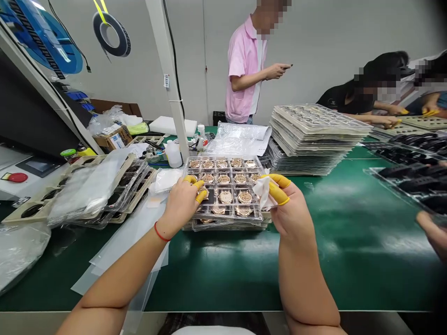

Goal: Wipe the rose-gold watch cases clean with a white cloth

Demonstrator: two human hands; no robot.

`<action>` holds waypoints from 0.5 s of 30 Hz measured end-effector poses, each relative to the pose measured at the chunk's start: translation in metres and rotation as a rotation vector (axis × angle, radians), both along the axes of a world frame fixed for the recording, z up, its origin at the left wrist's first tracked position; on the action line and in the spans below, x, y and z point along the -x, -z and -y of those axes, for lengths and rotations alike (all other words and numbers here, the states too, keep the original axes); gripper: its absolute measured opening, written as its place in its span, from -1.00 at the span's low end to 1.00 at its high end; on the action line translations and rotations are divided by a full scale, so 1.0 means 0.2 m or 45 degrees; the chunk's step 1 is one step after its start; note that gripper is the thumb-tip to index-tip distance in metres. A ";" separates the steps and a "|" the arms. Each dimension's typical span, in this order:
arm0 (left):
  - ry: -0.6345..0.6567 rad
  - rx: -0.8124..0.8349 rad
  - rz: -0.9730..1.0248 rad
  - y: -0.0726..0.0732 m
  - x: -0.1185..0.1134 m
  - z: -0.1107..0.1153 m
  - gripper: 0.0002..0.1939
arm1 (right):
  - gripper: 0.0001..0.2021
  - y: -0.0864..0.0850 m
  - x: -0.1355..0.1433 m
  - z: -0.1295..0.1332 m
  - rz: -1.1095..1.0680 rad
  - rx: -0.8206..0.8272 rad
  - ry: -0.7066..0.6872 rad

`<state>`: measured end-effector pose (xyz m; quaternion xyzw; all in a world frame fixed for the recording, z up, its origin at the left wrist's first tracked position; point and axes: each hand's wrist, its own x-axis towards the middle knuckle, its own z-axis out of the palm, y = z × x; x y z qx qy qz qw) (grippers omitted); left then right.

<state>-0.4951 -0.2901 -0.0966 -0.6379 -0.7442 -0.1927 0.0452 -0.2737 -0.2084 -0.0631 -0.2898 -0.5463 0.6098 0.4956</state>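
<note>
A clear plastic tray with rows of round gold watch cases lies on a low stack of trays in front of me. At its left side my left hand, with yellow finger cots on, pinches one round gold watch case over a dark pocket of the tray; the fingers partly hide it. My right hand, also in yellow finger cots, grips a crumpled white wipe at the tray's right edge. Thumb and fingers are closed around the wipe.
A tall stack of trays stands behind right. Trays under plastic sheets lie left, with translucent sheets beside my left arm. A white post rises behind the tray. A person in pink stands beyond; a co-worker's hand holds a tray at right.
</note>
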 end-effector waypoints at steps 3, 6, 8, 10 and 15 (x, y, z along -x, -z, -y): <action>0.240 0.030 0.016 -0.03 -0.06 -0.04 -0.69 | -0.73 0.02 -0.01 0.00 0.004 -0.043 -0.024; 0.456 0.168 0.131 -0.04 -0.10 -0.12 -0.72 | -0.75 0.02 -0.01 0.00 0.067 -0.074 -0.017; 0.531 0.238 0.166 -0.04 -0.10 -0.19 -0.71 | -0.74 0.02 -0.01 0.01 0.087 -0.076 -0.009; 0.584 0.301 0.217 -0.05 -0.08 -0.24 -0.70 | -0.73 0.02 -0.01 0.01 0.084 -0.074 -0.015; 0.476 0.110 0.608 -0.10 -0.06 -0.21 -0.87 | -0.80 0.02 -0.01 0.01 0.083 -0.129 -0.067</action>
